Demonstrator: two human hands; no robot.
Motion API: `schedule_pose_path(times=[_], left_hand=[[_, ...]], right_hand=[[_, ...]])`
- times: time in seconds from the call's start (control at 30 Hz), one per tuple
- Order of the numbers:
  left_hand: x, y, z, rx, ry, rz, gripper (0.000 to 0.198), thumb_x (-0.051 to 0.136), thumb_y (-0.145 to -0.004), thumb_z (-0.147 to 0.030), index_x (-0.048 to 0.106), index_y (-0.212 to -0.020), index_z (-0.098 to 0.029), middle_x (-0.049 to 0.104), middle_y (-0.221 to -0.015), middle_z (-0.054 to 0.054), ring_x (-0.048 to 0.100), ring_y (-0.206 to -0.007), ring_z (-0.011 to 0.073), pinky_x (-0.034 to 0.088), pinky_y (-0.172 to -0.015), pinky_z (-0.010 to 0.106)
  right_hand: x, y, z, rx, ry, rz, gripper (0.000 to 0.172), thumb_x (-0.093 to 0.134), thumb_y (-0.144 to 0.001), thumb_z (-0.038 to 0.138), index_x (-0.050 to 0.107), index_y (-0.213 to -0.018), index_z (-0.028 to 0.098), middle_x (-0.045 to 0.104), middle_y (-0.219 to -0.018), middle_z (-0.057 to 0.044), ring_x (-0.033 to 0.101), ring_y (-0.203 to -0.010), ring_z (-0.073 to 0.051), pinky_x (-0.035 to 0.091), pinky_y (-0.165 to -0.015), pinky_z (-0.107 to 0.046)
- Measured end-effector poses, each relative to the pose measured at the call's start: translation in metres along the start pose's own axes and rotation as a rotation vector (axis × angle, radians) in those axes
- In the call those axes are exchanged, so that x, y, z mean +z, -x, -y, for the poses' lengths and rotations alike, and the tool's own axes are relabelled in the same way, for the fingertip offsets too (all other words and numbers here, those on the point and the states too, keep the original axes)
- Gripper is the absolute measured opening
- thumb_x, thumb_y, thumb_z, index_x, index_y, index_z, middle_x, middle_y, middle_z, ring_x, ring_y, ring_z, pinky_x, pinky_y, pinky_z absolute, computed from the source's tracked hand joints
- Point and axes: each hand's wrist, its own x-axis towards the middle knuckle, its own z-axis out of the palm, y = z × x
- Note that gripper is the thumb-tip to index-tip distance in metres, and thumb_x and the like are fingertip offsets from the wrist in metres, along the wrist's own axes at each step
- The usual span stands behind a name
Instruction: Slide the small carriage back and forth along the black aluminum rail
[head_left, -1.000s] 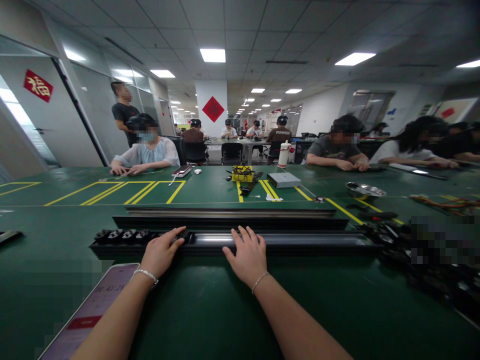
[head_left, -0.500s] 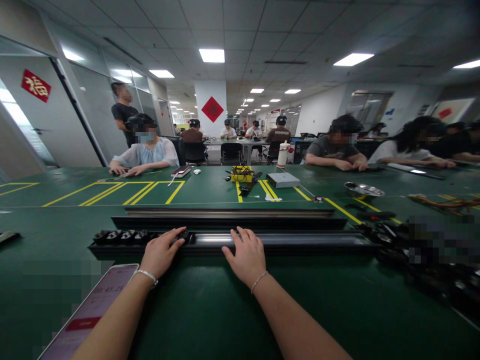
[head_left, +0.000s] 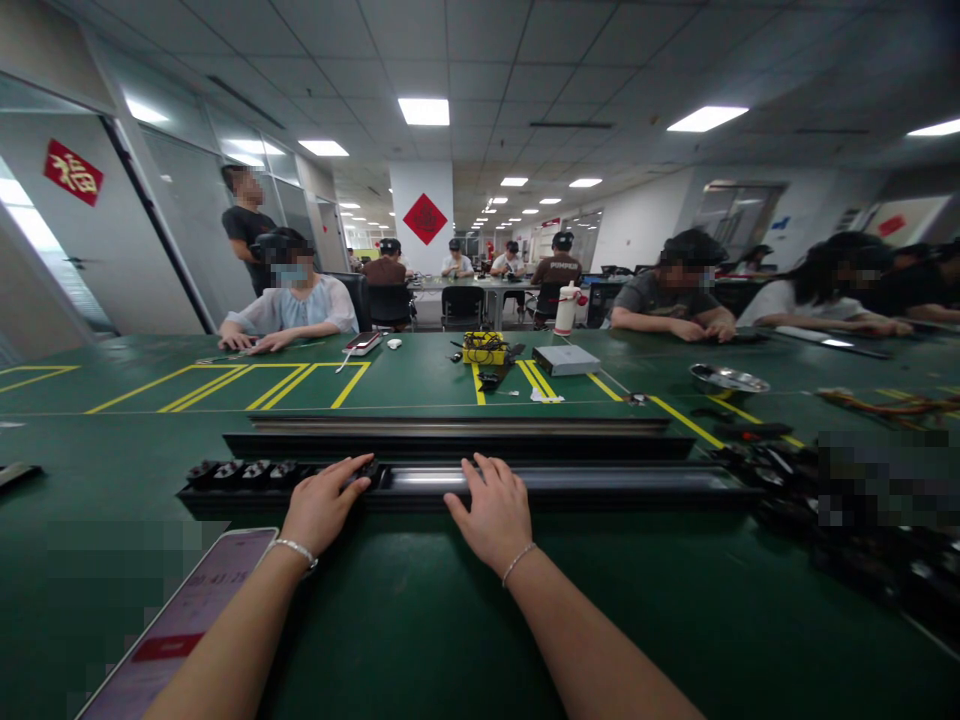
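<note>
A long black channel rail (head_left: 600, 482) lies across the green table in front of me. Several small black socket modules (head_left: 240, 471) sit in its left end. My left hand (head_left: 321, 507) rests on the rail's near edge, its fingers stretched toward a module beside the row and touching it. My right hand (head_left: 493, 510) lies flat on the rail a little to the right, fingers spread, holding nothing. A second black rail (head_left: 457, 432) lies parallel just behind the first.
A phone (head_left: 176, 620) with a lit screen lies at my lower left. A heap of black parts (head_left: 840, 520) is at the right. A metal bowl (head_left: 729, 379), grey box (head_left: 567, 359) and yellow item (head_left: 484, 348) stand farther back. People sit around the far tables.
</note>
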Motion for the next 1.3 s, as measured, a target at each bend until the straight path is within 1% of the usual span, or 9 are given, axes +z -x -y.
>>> schedule_pose_path(times=[0.47, 0.7, 0.9, 1.1, 1.3], left_hand=[[0.0018, -0.0010, 0.0005, -0.013, 0.006, -0.010, 0.040, 0.035, -0.082, -0.042, 0.048, -0.118, -0.032, 0.055, -0.120, 0.000, 0.046, -0.114, 0.0146, 0.034, -0.094, 0.030], [0.0009, -0.0002, -0.0011, -0.018, 0.000, 0.002, 0.040, 0.034, -0.082, -0.042, 0.047, -0.119, -0.032, 0.054, -0.121, 0.002, 0.045, -0.114, 0.0155, 0.033, -0.094, 0.032], [0.0004, -0.0002, -0.0026, -0.017, -0.012, -0.012, 0.038, 0.035, -0.082, -0.042, 0.048, -0.118, -0.034, 0.055, -0.120, 0.000, 0.046, -0.114, 0.0153, 0.033, -0.093, 0.031], [0.0008, -0.0002, -0.0030, -0.027, -0.029, -0.014, 0.038, 0.035, -0.082, -0.043, 0.048, -0.117, -0.035, 0.055, -0.120, 0.000, 0.047, -0.113, 0.0166, 0.034, -0.092, 0.032], [0.0010, -0.0002, -0.0033, -0.027, -0.021, -0.012, 0.038, 0.036, -0.082, -0.042, 0.048, -0.117, -0.034, 0.055, -0.120, 0.001, 0.046, -0.113, 0.0160, 0.034, -0.092, 0.032]], right_hand=[[-0.0019, -0.0004, 0.0005, 0.002, -0.001, 0.003, 0.051, 0.035, -0.081, 0.052, 0.046, -0.122, 0.024, 0.043, -0.129, -0.005, 0.030, -0.116, -0.024, 0.022, -0.093, -0.036], [-0.0036, -0.0001, 0.0017, 0.009, 0.013, 0.023, 0.052, 0.035, -0.081, 0.052, 0.044, -0.123, 0.024, 0.042, -0.130, -0.006, 0.030, -0.117, -0.024, 0.022, -0.093, -0.036], [-0.0052, -0.0004, 0.0029, 0.022, 0.025, 0.049, 0.051, 0.036, -0.081, 0.052, 0.044, -0.124, 0.025, 0.041, -0.131, -0.005, 0.029, -0.118, -0.024, 0.022, -0.092, -0.037], [-0.0022, -0.0001, 0.0011, 0.000, 0.029, 0.022, 0.052, 0.033, -0.081, 0.052, 0.044, -0.123, 0.024, 0.041, -0.130, -0.006, 0.029, -0.117, -0.024, 0.022, -0.091, -0.037], [-0.0023, 0.0003, 0.0012, 0.006, 0.025, 0.016, 0.051, 0.034, -0.081, 0.052, 0.044, -0.123, 0.025, 0.042, -0.130, -0.005, 0.030, -0.117, -0.024, 0.022, -0.091, -0.037]])
